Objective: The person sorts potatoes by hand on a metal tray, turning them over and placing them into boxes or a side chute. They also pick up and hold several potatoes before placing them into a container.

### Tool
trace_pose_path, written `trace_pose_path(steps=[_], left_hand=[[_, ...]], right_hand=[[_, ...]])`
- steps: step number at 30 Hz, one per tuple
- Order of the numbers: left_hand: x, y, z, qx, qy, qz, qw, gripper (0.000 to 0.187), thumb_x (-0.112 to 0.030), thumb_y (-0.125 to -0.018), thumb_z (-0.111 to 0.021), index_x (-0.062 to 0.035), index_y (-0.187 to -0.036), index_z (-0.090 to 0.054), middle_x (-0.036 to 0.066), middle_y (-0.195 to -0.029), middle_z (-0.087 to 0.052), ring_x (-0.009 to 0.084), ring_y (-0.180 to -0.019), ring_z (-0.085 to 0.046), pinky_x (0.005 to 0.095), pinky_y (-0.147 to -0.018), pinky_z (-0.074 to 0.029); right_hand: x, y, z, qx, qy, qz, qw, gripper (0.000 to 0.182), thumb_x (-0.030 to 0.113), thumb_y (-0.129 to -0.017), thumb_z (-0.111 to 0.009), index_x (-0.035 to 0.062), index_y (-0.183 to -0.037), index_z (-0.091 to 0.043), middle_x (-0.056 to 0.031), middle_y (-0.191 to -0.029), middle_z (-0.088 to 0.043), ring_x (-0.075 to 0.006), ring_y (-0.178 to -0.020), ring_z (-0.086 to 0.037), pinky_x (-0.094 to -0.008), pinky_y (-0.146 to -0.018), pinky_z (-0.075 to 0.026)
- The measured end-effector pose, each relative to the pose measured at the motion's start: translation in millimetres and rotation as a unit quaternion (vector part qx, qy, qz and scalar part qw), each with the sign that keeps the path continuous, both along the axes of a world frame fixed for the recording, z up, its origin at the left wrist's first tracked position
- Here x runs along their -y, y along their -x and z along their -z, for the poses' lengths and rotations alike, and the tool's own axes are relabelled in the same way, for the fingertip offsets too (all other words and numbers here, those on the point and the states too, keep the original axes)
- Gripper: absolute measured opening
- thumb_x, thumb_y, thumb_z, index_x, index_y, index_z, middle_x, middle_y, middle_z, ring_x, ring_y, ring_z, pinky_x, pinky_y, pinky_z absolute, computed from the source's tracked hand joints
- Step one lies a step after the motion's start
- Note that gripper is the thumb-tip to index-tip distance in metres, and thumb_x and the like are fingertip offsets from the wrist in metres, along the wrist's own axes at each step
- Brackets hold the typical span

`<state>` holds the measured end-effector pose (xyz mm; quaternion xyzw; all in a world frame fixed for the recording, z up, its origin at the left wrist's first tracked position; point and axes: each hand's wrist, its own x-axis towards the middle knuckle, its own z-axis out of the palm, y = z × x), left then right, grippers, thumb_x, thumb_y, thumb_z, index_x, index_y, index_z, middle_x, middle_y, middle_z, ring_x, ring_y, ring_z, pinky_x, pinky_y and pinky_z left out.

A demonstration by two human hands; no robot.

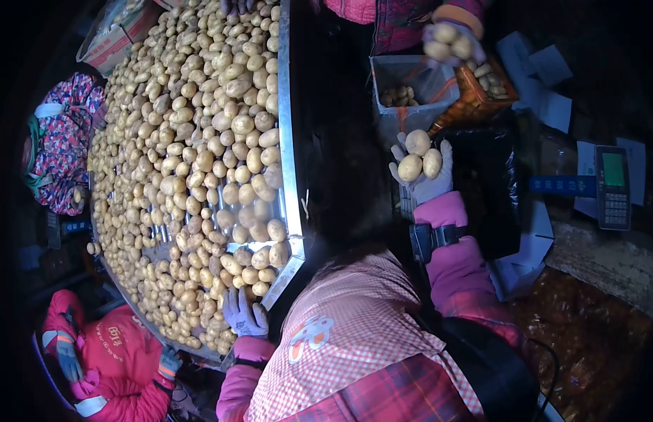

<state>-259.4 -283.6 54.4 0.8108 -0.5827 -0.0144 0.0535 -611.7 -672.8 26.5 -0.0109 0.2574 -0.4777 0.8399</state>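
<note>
My right hand (433, 184), in a pale glove, is turned palm up and cups three potatoes (419, 156) above the dark gap beside a black-lined container (485, 190). My left hand (244, 314), in a light purple glove, rests at the near edge of the potato pile (193, 141). Its fingers are spread and touch the potatoes there, with none visibly gripped. The pile covers most of a metal-rimmed sorting table (290, 141).
Another person's gloved hand (453, 43) holds several potatoes over a grey bin (414, 70) and an orange crate (474, 95). A scale display (612, 186) stands at right. Co-workers in a red jacket (119, 344) and patterned clothing (70, 133) are across the table. A cardboard box (112, 48) is at far left.
</note>
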Motion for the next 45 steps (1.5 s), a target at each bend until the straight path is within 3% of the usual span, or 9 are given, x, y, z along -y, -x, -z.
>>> trace_pose_path(steps=[7, 13, 16, 21, 28, 30, 33, 35, 45], left_hand=[[3.9, 3.0, -3.2, -0.004, -0.002, -0.005, 1.0, 0.055, -0.037, -0.092, -0.046, -0.0018, -0.135, -0.051, 0.025, -0.136, -0.049, 0.0473, -0.127, -0.043, 0.0567, -0.106, -0.032], [7.1, 2.7, -10.6, -0.012, 0.006, -0.026, 1.0, 0.054, -0.034, -0.082, -0.055, -0.0035, -0.127, -0.056, 0.023, -0.127, -0.053, 0.0449, -0.12, -0.048, 0.0543, -0.101, -0.037], [7.7, 0.0, -16.6, -0.045, 0.016, -0.041, 0.998, 0.054, -0.032, -0.083, -0.058, -0.0048, -0.13, -0.056, 0.022, -0.133, -0.052, 0.0451, -0.124, -0.046, 0.0541, -0.104, -0.036], [3.4, -4.6, -14.9, -0.048, 0.07, -0.038, 0.996, 0.053, -0.035, -0.082, -0.061, -0.0054, -0.126, -0.058, 0.021, -0.128, -0.053, 0.0438, -0.121, -0.048, 0.055, -0.101, -0.037], [-9.9, -6.3, -14.2, -0.12, 0.169, -0.086, 0.974, 0.048, -0.025, -0.08, -0.067, -0.0058, -0.124, -0.06, 0.02, -0.132, -0.053, 0.0419, -0.122, -0.049, 0.0528, -0.102, -0.038], [-26.5, -10.3, -21.4, -0.108, 0.197, -0.116, 0.968, 0.045, -0.022, -0.08, -0.068, -0.0058, -0.122, -0.061, 0.019, -0.128, -0.056, 0.0407, -0.119, -0.052, 0.0514, -0.1, -0.04], [-71.7, -21.3, -21.0, -0.085, 0.236, -0.183, 0.951, 0.039, -0.016, -0.08, -0.068, -0.0054, -0.117, -0.063, 0.017, -0.118, -0.063, 0.038, -0.111, -0.058, 0.0484, -0.096, -0.044], [-96.3, -30.4, -30.5, -0.095, 0.256, -0.226, 0.935, 0.03, -0.011, -0.082, -0.066, -0.0037, -0.112, -0.065, 0.015, -0.104, -0.068, 0.0344, -0.098, -0.064, 0.0444, -0.088, -0.049], [-52.5, -79.0, -29.0, -0.128, 0.253, -0.171, 0.944, 0.031, -0.017, -0.085, -0.063, -0.0046, -0.113, -0.063, 0.014, -0.106, -0.066, 0.0324, -0.095, -0.063, 0.0447, -0.082, -0.047]], right_hand=[[-20.9, 45.5, 24.1, 0.168, 0.067, 0.067, 0.981, 0.076, 0.075, -0.083, -0.051, 0.0108, -0.124, -0.056, -0.0159, -0.13, -0.057, -0.0362, -0.121, -0.054, -0.056, -0.088, -0.052], [-37.2, 203.9, 145.9, 0.152, -0.154, 0.319, 0.923, 0.057, 0.029, -0.079, -0.063, 0.003, -0.129, -0.055, -0.0129, -0.136, -0.057, -0.0334, -0.123, -0.055, -0.0536, -0.106, -0.045], [-37.0, 126.0, 86.0, -0.116, -0.268, 0.267, 0.918, 0.053, 0.035, -0.093, -0.061, 0.0042, -0.135, -0.05, -0.0119, -0.14, -0.053, -0.0295, -0.128, -0.051, -0.045, -0.101, -0.05], [-20.7, -12.6, 8.6, -0.19, 0.075, -0.128, 0.97, 0.052, 0.043, -0.099, -0.051, 0.0053, -0.136, -0.048, -0.0136, -0.126, -0.058, -0.0261, -0.116, -0.057, -0.0381, -0.099, -0.044], [-117.4, -235.7, -90.1, -0.352, 0.427, -0.415, 0.723, 0.032, 0.024, -0.097, -0.059, 0.0039, -0.123, -0.061, -0.0077, -0.113, -0.065, -0.0179, -0.103, -0.062, -0.0297, -0.089, -0.049], [-143.0, -267.1, -49.5, -0.343, 0.814, -0.258, 0.393, 0.03, 0.022, -0.095, -0.059, 0.0052, -0.12, -0.062, -0.0156, -0.112, -0.064, -0.0312, -0.104, -0.062, -0.0382, -0.089, -0.049], [-187.4, -308.9, -55.7, -0.358, 0.792, -0.355, 0.344, 0.032, 0.024, -0.091, -0.061, 0.0062, -0.118, -0.062, -0.0151, -0.109, -0.065, -0.0339, -0.099, -0.061, -0.0452, -0.086, -0.048], [-203.5, -333.0, -59.4, -0.466, 0.816, -0.319, 0.125, 0.039, 0.03, -0.086, -0.065, 0.0079, -0.118, -0.06, -0.0141, -0.106, -0.064, -0.0336, -0.096, -0.061, -0.0494, -0.083, -0.047], [-189.7, -349.8, -28.7, -0.518, 0.711, -0.442, 0.176, 0.065, 0.044, -0.082, -0.065, 0.0118, -0.136, -0.048, -0.0189, -0.113, -0.065, -0.0382, -0.104, -0.063, -0.051, -0.083, -0.049]])
